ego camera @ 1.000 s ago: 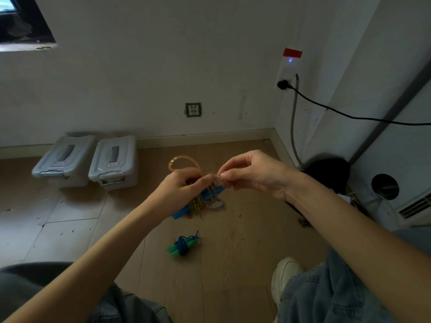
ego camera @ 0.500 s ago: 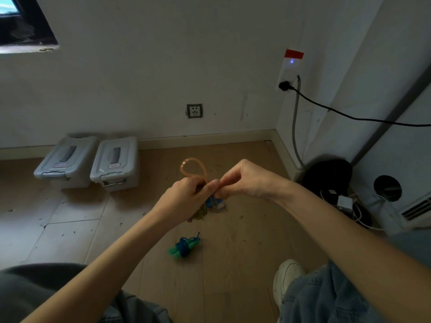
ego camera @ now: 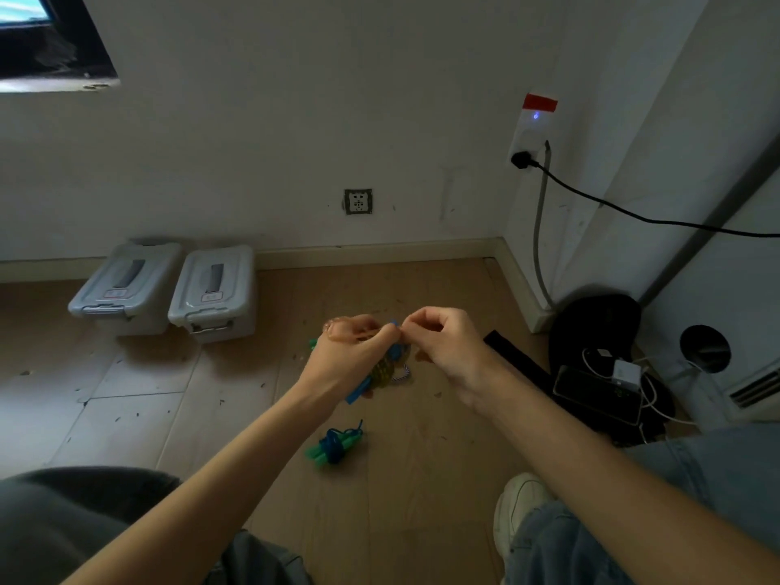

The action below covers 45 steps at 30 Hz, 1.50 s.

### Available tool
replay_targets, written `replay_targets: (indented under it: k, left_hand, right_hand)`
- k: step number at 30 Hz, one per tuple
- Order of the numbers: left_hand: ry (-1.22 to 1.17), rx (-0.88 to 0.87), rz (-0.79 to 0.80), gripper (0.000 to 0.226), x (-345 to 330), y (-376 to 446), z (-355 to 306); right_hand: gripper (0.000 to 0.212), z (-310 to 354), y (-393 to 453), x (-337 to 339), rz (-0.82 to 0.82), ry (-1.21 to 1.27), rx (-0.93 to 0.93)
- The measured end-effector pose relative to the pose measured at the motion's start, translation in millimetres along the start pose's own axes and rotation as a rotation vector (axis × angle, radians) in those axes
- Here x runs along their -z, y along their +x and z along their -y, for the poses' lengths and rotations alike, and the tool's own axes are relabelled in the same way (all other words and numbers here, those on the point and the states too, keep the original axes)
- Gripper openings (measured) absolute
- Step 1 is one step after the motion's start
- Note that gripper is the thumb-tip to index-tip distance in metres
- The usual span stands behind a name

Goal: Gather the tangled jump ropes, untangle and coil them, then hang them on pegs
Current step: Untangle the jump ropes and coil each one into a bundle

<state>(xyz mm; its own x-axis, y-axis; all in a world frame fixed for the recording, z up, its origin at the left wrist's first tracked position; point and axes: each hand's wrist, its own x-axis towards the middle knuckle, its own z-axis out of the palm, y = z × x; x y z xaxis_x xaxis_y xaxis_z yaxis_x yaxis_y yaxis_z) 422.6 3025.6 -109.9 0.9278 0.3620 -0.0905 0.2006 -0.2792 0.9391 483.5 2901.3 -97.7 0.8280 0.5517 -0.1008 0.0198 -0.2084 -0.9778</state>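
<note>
In the middle of the frame the person is at the untangling and coiling step. The left hand (ego camera: 350, 356) has its fingers curled around a bundle of jump ropes (ego camera: 382, 371) with blue handles, held above the floor, and the right hand (ego camera: 443, 344) pinches a strand of this bundle between thumb and fingertips, just beside the left fingers. A second rope (ego camera: 335, 445) (blue cord wound around green handles, so it seems already coiled) lies on the wooden floor (ego camera: 422, 479) lower in the frame. The next move probably asks for a gentle pull on the pinched strand while the left hand keeps the bundle firm. No pegs are visible. At the left two grey lidded boxes (ego camera: 169, 289) stand against the white wall (ego camera: 295, 120); at the right a black cable (ego camera: 633, 213) runs from a wall socket (ego camera: 532, 137).
</note>
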Motion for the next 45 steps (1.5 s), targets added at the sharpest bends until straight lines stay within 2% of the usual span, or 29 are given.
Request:
replay_targets:
  k: [2, 4, 6, 7, 8, 9, 11, 12, 14, 16, 18, 21, 24, 26, 28, 30, 32, 34, 36, 39, 41, 43, 45]
  left_hand:
    - [-0.062, -0.028, -0.056, 0.020, -5, -2, -1]
    - [-0.165, -0.007, -0.056, 0.022, -5, -3, -1]
    - [-0.191, -0.015, 0.023, 0.019, -1, -4, 2]
    - [-0.208, -0.045, 0.095, 0.018, 2, -6, 4]
    - [-0.228, -0.085, 0.171, 0.022, 4, -8, 5]
    - [-0.217, -0.131, 0.233, 0.028, 6, -9, 6]
    - [-0.058, -0.221, 0.311, 0.032, 9, -9, 6]
    - [0.035, -0.252, 0.321, 0.029, 9, -8, 5]
    - [0.085, -0.267, 0.286, 0.020, 5, -7, 3]
    - [0.034, -0.240, 0.251, 0.015, 2, -8, 3]
    - [-0.025, -0.205, 0.248, 0.021, 1, -10, 3]
    - [-0.079, -0.194, 0.238, 0.028, -1, -15, 2]
    - [-0.066, -0.261, 0.137, 0.014, -7, -18, 1]
    - [0.080, -0.342, 0.070, 0.016, -10, -21, 0]
    - [0.326, -0.461, 0.016, 0.016, -12, -23, 2]
    - [0.529, -0.551, -0.029, 0.015, -12, -23, 7]
    - [0.475, -0.467, -0.045, 0.010, -5, -18, 11]
    - [0.361, -0.333, 0.017, 0.011, 2, -12, 15]
    - [0.297, -0.258, 0.155, 0.015, 5, -8, 19]
    - [0.184, -0.264, 0.274, 0.017, 7, -8, 21]
    - [0.075, -0.283, 0.259, 0.015, 9, -9, 20]
    - [0.034, -0.318, 0.192, 0.013, 8, -8, 19]
    - [0.010, -0.268, 0.133, 0.011, 4, -7, 20]
  right_hand:
    - [0.018, 1, 0, -6, -0.060, 0.179, -0.072]
    - [0.024, 5, 1, -8, -0.054, 0.462, -0.178]
    - [0.021, 6, -1, -1, 0.058, 0.669, -0.223]
    - [0.019, 6, -3, 4, 0.139, 0.665, -0.210]
    - [0.017, 6, -3, 11, 0.213, 0.559, -0.177]
    - [0.014, 6, -2, 17, 0.260, 0.329, -0.116]
    - [0.011, 8, 1, 26, 0.227, -0.334, 0.036]
    - [0.013, 8, 3, 29, 0.179, -0.582, 0.109]
    - [0.018, 7, 5, 29, 0.090, -0.756, 0.245]
    - [0.018, 5, 3, 27, 0.013, -0.722, 0.359]
    - [0.016, 5, 1, 27, -0.035, -0.680, 0.418]
    - [0.024, 4, 2, 23, -0.120, -0.596, 0.403]
    - [0.030, 1, 8, 19, -0.236, -0.293, 0.239]
    - [0.024, -5, 12, 18, -0.264, -0.082, 0.048]
    - [0.018, -11, 13, 15, -0.264, 0.030, -0.113]
    - [0.011, -13, 14, 17, -0.211, 0.121, -0.174]
    - [0.011, -12, 14, 23, -0.020, 0.151, -0.132]
    - [0.011, -8, 16, 31, 0.218, -0.146, 0.010]
    - [0.010, -2, 17, 34, 0.328, -0.423, 0.111]
    - [0.005, 3, 21, 37, 0.358, -0.365, 0.068]
    - [0.009, 1, 22, 41, 0.256, -0.194, -0.030]
    - [0.016, -2, 22, 42, 0.081, 0.102, -0.182]
    - [0.019, -4, 21, 34, -0.063, 0.279, -0.219]
